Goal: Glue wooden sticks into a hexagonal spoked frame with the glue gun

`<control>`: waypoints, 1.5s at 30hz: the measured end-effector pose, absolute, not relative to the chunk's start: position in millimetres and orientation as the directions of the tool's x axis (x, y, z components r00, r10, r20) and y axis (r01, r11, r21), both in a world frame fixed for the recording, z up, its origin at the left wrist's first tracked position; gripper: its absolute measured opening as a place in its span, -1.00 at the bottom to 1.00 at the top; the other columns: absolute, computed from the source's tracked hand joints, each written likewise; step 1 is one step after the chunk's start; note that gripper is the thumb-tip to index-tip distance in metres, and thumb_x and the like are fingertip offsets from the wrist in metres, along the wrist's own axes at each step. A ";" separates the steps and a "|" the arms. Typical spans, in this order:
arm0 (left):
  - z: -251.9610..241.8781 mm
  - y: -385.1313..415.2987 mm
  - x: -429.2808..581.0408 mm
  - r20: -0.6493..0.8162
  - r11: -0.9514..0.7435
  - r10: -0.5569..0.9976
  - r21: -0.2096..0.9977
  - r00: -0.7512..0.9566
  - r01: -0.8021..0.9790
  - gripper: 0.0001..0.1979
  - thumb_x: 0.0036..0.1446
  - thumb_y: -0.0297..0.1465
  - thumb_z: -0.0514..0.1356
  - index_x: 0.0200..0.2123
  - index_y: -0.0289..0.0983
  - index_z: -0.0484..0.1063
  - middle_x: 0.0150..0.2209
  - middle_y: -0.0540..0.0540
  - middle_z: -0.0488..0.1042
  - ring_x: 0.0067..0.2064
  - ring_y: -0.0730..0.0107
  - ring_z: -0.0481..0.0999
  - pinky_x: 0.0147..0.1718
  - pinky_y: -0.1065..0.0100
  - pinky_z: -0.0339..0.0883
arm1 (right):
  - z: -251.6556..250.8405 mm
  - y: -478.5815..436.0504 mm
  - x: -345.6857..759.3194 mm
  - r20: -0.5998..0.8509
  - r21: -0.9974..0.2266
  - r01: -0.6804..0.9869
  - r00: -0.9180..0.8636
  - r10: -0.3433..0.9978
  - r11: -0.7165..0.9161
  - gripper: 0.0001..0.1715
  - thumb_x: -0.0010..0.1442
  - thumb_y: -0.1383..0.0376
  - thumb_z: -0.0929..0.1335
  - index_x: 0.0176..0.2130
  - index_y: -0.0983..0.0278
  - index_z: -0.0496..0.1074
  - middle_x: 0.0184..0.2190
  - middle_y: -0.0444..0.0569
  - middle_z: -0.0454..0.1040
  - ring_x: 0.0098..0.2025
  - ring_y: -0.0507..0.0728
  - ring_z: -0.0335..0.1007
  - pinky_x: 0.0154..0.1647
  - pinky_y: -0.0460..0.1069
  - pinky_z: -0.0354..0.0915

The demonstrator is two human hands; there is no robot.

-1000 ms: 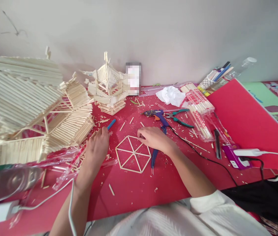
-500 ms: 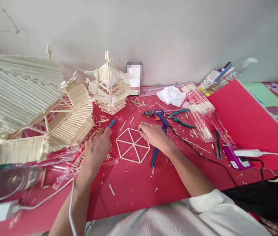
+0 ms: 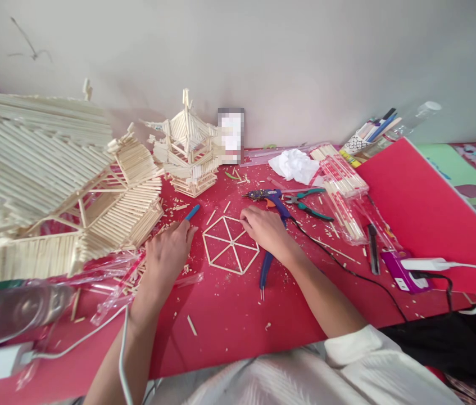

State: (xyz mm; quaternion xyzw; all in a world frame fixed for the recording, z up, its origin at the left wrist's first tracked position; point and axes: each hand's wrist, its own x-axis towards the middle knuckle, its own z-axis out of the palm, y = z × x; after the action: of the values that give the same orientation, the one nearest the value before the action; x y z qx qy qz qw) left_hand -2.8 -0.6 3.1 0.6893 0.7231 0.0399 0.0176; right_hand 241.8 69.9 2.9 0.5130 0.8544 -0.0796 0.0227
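Observation:
A flat hexagonal frame of thin wooden sticks (image 3: 231,243), with spokes meeting at its centre, lies on the red tabletop between my hands. My right hand (image 3: 263,229) has its fingers closed at the frame's upper right corner and hides that corner. My left hand (image 3: 168,250) is at the frame's left, apart from it, fingers curled and thumb sticking out toward the frame. A blue pen-like tool (image 3: 193,212) juts out past the left fingers; its other end is hidden under the hand. Beneath my right wrist lies a blue-handled tool (image 3: 265,270), partly covered.
A stick pagoda (image 3: 189,152) and a larger stick roof model (image 3: 31,163) stand left. Behind my right hand lie a glue gun (image 3: 277,202) and green-handled pliers (image 3: 311,211). Packs of sticks (image 3: 343,197), a box cutter (image 3: 373,250) and a black cable (image 3: 343,264) lie right.
The hexagonal frame has shifted slightly away and to the right, turning a little clockwise with my right hand. My left thumb has moved out from the fingers. The blue tool has hardly moved.

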 end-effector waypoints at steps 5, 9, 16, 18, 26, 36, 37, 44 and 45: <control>3.8 -2.5 -3.2 0.029 0.067 0.997 0.088 -0.070 0.994 -0.77 0.42 -0.23 0.10 -0.15 -0.19 0.52 -0.29 -0.19 0.64 -0.40 0.14 0.56 -0.45 0.32 0.19 | 1.7 72.7 248.4 -0.056 -0.133 0.890 -0.446 0.893 0.436 -0.77 0.52 0.27 0.24 -0.08 0.24 0.47 -0.09 0.03 0.60 -0.19 0.17 0.55 -0.37 0.00 0.09; 4.9 -3.1 -5.3 0.008 0.089 0.996 0.125 -0.090 0.988 -0.74 0.43 -0.34 0.05 -0.17 -0.19 0.55 -0.31 -0.20 0.64 -0.35 0.07 0.59 -0.44 0.29 0.19 | 3.5 79.0 257.7 -0.015 -0.127 0.912 -0.394 0.919 0.389 -0.77 0.51 0.26 0.25 -0.09 0.23 0.49 -0.08 0.02 0.60 -0.17 0.18 0.55 -0.35 0.01 0.11; 6.6 -1.9 -7.9 0.075 0.018 0.997 0.163 -0.030 0.986 -0.62 0.28 -0.61 0.02 -0.11 -0.17 0.58 -0.05 -0.22 0.60 -0.23 0.12 0.60 -0.36 0.29 0.34 | 4.1 87.1 268.2 0.018 -0.119 0.927 -0.357 0.934 0.356 -0.79 0.48 0.33 0.27 -0.07 0.23 0.51 -0.09 0.03 0.59 -0.14 0.18 0.54 -0.30 0.00 0.16; 7.9 -1.8 -7.0 0.069 0.019 0.997 0.103 -0.026 0.995 -0.57 0.22 -0.64 0.02 -0.03 -0.17 0.56 -0.09 -0.22 0.60 -0.22 0.12 0.61 -0.37 0.30 0.36 | 2.6 87.6 268.0 -0.005 -0.118 0.926 -0.362 0.932 0.359 -0.80 0.47 0.32 0.28 -0.07 0.22 0.51 -0.08 0.02 0.59 -0.14 0.18 0.54 -0.28 -0.01 0.19; 10.8 -2.1 1.6 -0.005 0.099 0.995 -0.008 -0.099 0.995 -0.53 0.24 -0.60 0.01 0.12 -0.21 0.49 -0.01 -0.22 0.58 -0.24 0.18 0.64 -0.31 0.29 0.42 | 1.0 81.9 258.6 -0.135 -0.023 0.937 -0.348 0.928 0.348 -0.75 0.47 0.23 0.30 0.00 0.23 0.53 0.01 0.07 0.59 -0.09 0.24 0.56 -0.20 0.01 0.30; 15.2 -3.0 0.8 -0.089 0.025 0.996 0.035 -0.022 0.999 -0.67 0.20 -0.58 0.04 -0.11 -0.21 0.53 -0.01 -0.22 0.57 -0.27 0.13 0.63 -0.40 0.27 0.35 | 0.5 77.7 249.5 -0.137 0.007 0.931 -0.362 0.922 0.366 -0.70 0.51 0.18 0.24 -0.02 0.24 0.50 -0.01 0.08 0.60 -0.14 0.25 0.58 -0.28 0.01 0.30; 14.1 -3.1 0.1 -0.084 0.010 0.996 0.041 -0.007 0.999 -0.68 0.19 -0.59 0.04 -0.14 -0.21 0.53 -0.04 -0.21 0.57 -0.29 0.14 0.63 -0.41 0.27 0.34 | 0.2 77.4 249.1 -0.137 0.007 0.930 -0.364 0.921 0.369 -0.71 0.51 0.19 0.24 -0.03 0.24 0.50 -0.02 0.08 0.61 -0.14 0.25 0.59 -0.28 0.01 0.30; 6.8 -1.0 -2.0 -0.085 -0.025 0.996 0.044 0.029 0.999 -0.67 0.12 -0.60 0.06 -0.16 -0.18 0.50 -0.11 -0.20 0.59 -0.31 0.05 0.63 -0.44 0.22 0.32 | 0.9 75.8 246.8 -0.168 0.004 0.934 -0.352 0.921 0.357 -0.69 0.51 0.27 0.20 -0.01 0.30 0.49 -0.03 0.18 0.60 -0.12 0.26 0.60 -0.22 0.02 0.34; 6.7 -0.6 -1.5 -0.089 -0.020 0.996 0.044 0.024 0.999 -0.68 0.11 -0.60 0.06 -0.15 -0.19 0.49 -0.12 -0.21 0.59 -0.29 0.02 0.64 -0.43 0.21 0.32 | 1.0 75.8 246.7 -0.172 0.006 0.934 -0.350 0.921 0.356 -0.69 0.51 0.27 0.20 -0.01 0.30 0.49 -0.03 0.18 0.60 -0.12 0.26 0.60 -0.22 0.02 0.34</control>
State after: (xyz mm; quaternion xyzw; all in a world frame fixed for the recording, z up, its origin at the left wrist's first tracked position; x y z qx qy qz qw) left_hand -1.5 -0.6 6.7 0.7139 0.6985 -0.0166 0.0469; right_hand 246.7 75.8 1.0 0.5655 0.8202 -0.0463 0.0728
